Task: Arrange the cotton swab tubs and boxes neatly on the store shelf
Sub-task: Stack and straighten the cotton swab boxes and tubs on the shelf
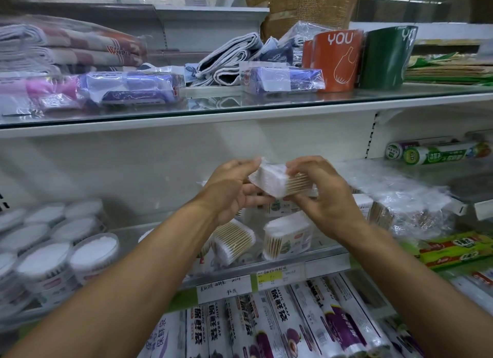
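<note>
Both my hands hold one clear cotton swab box (274, 180) in the air in front of the middle shelf. My left hand (234, 189) grips its left end and my right hand (322, 195) grips its right end, fingers curled over the top. Below them, two more swab boxes (234, 241) (289, 237) lie tilted on the shelf (328, 253). Several round swab tubs (93, 253) with white tops stand in a cluster at the left of the same shelf.
Clear bags of wooden sticks (408, 211) lie right of the boxes. Rolls of plastic wrap (293, 320) fill the shelf below. The glass shelf above (240, 112) carries folded towels, wrapped packs and an orange and a green bag roll.
</note>
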Motion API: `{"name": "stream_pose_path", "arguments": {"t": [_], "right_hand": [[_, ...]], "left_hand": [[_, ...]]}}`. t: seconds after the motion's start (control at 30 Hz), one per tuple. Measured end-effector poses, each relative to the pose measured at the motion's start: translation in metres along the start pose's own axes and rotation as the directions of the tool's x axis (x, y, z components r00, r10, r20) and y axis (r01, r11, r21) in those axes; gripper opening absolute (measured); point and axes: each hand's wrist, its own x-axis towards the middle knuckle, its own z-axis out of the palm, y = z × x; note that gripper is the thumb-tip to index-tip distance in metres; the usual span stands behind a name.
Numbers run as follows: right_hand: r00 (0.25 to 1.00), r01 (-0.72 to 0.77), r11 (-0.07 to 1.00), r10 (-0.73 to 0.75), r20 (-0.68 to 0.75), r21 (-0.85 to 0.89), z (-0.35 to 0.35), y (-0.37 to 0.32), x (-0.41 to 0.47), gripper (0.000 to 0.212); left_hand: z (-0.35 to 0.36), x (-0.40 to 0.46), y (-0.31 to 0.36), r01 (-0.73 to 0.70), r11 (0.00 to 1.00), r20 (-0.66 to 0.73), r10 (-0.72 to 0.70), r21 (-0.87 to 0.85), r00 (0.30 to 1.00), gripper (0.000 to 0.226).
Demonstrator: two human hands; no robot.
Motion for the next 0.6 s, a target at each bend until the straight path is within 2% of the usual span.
{"name": "stream_pose_path", "arguments": {"t": [0.07, 0.13, 0.2, 0.3, 0.4, 0.47, 0.6], "right_hand": [[0.997, 0.057, 0.998, -0.058, 0.056, 0.018, 0.002, 0.001, -0.002, 0.04], [0.996, -0.006, 0.996, -0.002, 0.088, 0.086, -0.001, -0.001, -0.003, 0.039], [0.985, -0.162, 0.978, 0.151, 0.087, 0.133, -0.007, -0.002, -0.002, 0.042], [0.927, -0.374, 0.906, 0.372, 0.049, 0.199, -0.011, 0.0, 0.002, 0.043], [0.844, -0.53, 0.769, 0.518, 0.138, 0.358, -0.01, 0.0, 0.009, 0.047], [0.811, -0.576, 0.678, 0.543, 0.217, 0.456, -0.008, -0.004, 0.013, 0.05], [0.827, -0.554, 0.646, 0.501, 0.255, 0.525, -0.006, -0.008, 0.017, 0.054]], "left_hand": [[0.0, 0.003, 0.0, -0.046, 0.997, -0.026, 0.045, -0.054, 0.999, 0.032], [-0.002, 0.004, 0.0, -0.075, 0.994, -0.035, 0.072, -0.085, 0.997, 0.036], [-0.004, 0.005, 0.0, -0.092, 0.991, -0.041, 0.088, -0.098, 0.995, 0.037], [-0.007, 0.005, 0.001, -0.114, 0.989, -0.022, 0.113, -0.092, 0.993, 0.037], [-0.006, 0.003, 0.0, -0.148, 0.987, 0.002, 0.148, -0.06, 0.989, 0.038], [-0.005, 0.001, 0.0, -0.16, 0.987, 0.02, 0.161, -0.031, 0.987, 0.04], [-0.004, -0.003, 0.003, -0.188, 0.979, 0.067, 0.183, 0.082, 0.981, 0.044]]}}
